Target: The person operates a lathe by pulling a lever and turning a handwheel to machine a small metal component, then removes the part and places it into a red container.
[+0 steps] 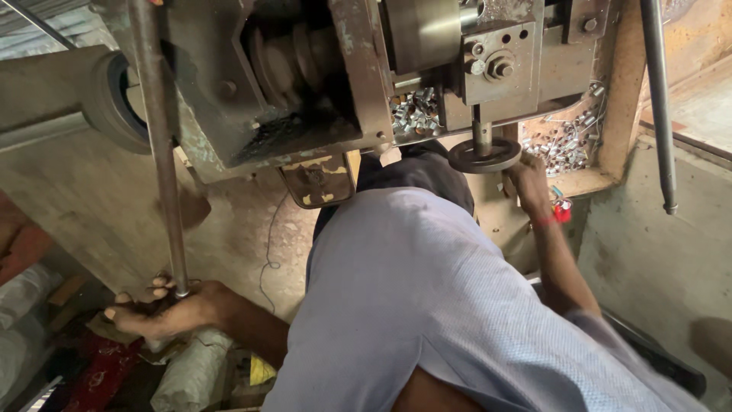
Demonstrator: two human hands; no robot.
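One head-worn view only. We look steeply down past our own shirt front [427, 305] at the machine [320, 84] close ahead; floor [91, 191] left, wall [648, 244] right.

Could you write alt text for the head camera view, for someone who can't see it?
Seen from above, a person in a light blue shirt stands at a worn metal machine, left hand gripping the lower end of a long steel rod, right hand at a small round handwheel. Small shiny metal pieces lie heaped in the machine's tray.
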